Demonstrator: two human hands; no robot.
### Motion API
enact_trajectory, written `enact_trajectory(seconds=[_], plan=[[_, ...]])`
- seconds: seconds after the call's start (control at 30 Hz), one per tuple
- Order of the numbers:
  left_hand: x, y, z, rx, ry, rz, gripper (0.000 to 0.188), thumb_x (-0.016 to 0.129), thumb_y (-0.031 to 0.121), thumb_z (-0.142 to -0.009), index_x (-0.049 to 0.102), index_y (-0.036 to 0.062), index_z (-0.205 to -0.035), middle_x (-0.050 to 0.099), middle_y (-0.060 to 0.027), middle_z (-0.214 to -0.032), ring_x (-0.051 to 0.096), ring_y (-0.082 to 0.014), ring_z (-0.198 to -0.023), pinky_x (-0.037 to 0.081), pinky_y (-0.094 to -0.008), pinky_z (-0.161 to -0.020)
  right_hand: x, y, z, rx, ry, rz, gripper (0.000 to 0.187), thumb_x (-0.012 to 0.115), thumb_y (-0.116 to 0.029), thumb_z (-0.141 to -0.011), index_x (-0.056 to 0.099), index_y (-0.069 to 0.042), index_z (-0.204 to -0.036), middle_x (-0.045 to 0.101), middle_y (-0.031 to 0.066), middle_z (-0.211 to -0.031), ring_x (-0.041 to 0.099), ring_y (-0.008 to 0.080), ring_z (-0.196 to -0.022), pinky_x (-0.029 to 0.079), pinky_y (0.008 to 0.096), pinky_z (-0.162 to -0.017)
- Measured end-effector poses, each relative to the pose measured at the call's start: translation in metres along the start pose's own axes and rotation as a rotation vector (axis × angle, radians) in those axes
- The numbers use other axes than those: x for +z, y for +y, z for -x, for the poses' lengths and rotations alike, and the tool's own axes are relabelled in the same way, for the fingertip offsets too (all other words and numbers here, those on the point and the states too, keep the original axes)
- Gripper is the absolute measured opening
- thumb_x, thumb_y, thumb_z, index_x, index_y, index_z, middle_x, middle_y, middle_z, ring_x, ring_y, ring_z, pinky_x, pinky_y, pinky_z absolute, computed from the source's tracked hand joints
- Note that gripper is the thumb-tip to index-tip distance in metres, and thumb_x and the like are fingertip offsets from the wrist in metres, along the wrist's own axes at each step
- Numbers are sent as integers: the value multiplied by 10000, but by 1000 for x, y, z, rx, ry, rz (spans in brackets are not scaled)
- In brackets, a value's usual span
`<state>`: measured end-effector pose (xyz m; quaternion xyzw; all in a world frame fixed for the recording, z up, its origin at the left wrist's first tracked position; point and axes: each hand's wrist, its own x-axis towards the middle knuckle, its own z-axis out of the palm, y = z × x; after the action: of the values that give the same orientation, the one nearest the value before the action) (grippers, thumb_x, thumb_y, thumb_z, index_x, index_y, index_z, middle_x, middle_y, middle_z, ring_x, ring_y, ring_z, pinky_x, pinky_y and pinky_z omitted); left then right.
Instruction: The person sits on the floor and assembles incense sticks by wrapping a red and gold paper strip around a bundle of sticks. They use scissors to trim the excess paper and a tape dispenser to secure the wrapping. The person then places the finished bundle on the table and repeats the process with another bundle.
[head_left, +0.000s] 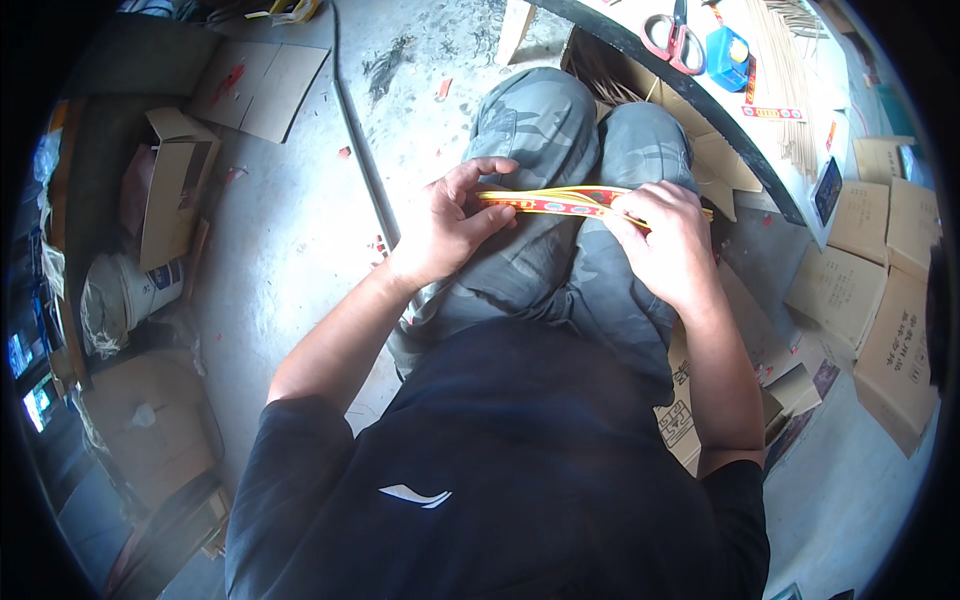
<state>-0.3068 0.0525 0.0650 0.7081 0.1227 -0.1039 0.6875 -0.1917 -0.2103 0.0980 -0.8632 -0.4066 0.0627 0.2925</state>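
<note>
Above my lap I hold several long, narrow red-and-yellow printed strips, lying together like a loose bundle. My left hand grips their left end, thumb in front and index finger lifted apart above. Toward the right end, my right hand pinches the strips between thumb and curled fingers; a short bit pokes out past its far side. The strips separate slightly in the middle, with yellow edges fanned. Whether they are paper or ribbon I cannot tell.
A dark-edged table at upper right bears red-handled scissors, a blue tape dispenser, another printed strip and thin sticks. Cardboard boxes stand at right. A white bucket and open carton are left.
</note>
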Motion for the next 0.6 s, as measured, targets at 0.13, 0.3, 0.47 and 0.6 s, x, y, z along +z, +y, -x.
enact_trajectory(seconds=[0.13, 0.3, 0.47, 0.6], plan=[[3, -1, 1, 10, 18, 0, 428, 690, 100, -1023, 548, 42, -1423, 717, -27, -950, 637, -58, -860, 505, -232, -797, 2, 1, 1, -4, 4, 11, 113, 777, -136, -886, 709, -50, -858, 690, 94, -815, 660, 304, -798, 502, 425, -780], [8, -4, 2, 20, 54, 13, 403, 661, 92, -1037, 548, 40, -1420, 710, -26, -947, 639, -57, -879, 505, -230, -805, 5, -1, -1, -60, 65, 42, 131, 753, -143, -889, 681, -64, -814, 679, 94, -766, 664, 317, -755, 509, 457, -731], [10, -16, 1, 92, 78, 11, 345, 634, 72, -1044, 564, 25, -1378, 712, -34, -974, 654, -72, -887, 514, -234, -807, 8, 0, 1, -33, 51, 87, 116, 767, -161, -882, 699, -80, -930, 695, 86, -896, 665, 308, -871, 511, 454, -807], [14, -23, 0, 95, 113, 46, 270, 627, 72, -1048, 595, 11, -1309, 711, -35, -965, 652, -74, -873, 518, -239, -795, 9, -4, 3, -74, 134, 162, 349, 805, -174, -858, 691, -55, -1165, 674, 124, -1157, 643, 335, -1093, 502, 457, -972]])
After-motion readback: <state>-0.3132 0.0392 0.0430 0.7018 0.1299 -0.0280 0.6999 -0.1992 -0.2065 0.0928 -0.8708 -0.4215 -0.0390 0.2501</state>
